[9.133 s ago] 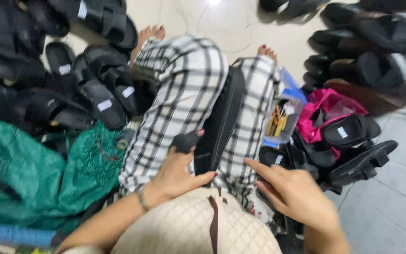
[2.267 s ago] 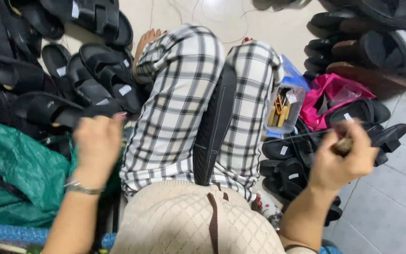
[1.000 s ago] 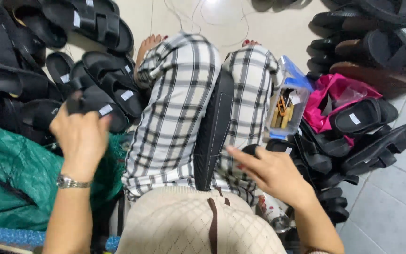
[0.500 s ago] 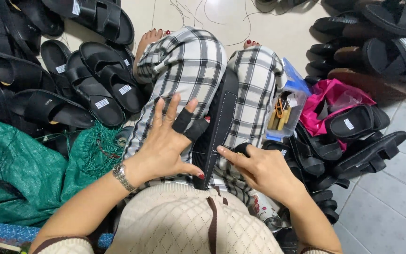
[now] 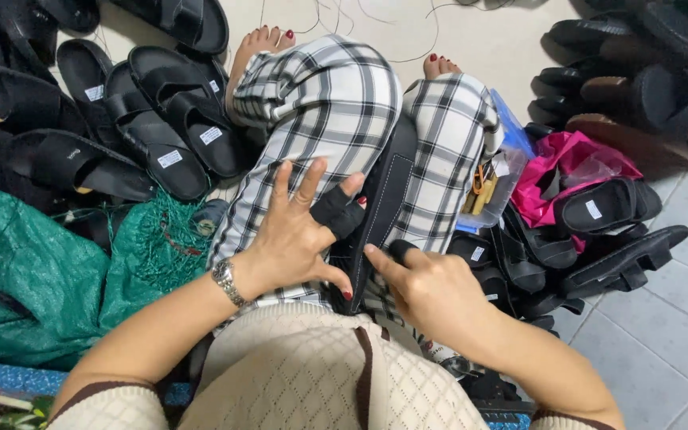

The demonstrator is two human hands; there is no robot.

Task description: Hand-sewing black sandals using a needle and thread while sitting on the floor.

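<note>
A long black sandal sole (image 5: 388, 195) with a line of pale stitching along its edge lies lengthwise in the gap between the person's knees, resting on black-and-white checked trousers (image 5: 320, 111). Its far end reaches up between the thighs; its near end is covered by the hands. A small black strap piece (image 5: 338, 213) sits against the sole's left edge.

The left hand (image 5: 296, 235) lies flat over the left thigh with its fingers (image 5: 312, 177) spread wide, the forefinger and thumb closing around the strap piece and pressing it to the sole. A metal wristwatch (image 5: 225, 281) shows on that wrist. The right hand (image 5: 431, 291) is loosely curled, its forefinger stretched out so the tip touches the sole just below the strap; a dark bit is tucked under its other fingers, but what it is cannot be told.

Bare feet with red-painted toenails (image 5: 264, 40) rest on the pale floor (image 5: 487, 40), where thin threads trail. To the left, a heap of finished black sandals (image 5: 161, 135) with white labels crowds against the left leg, and below them lies a green mesh sack (image 5: 33, 279). To the right, a small clear box (image 5: 491, 179) holding yellowish bits stands just beside the right knee, next to a pink bag (image 5: 559, 163) and more black sandals (image 5: 607, 231) stacked on the grey tiles.
</note>
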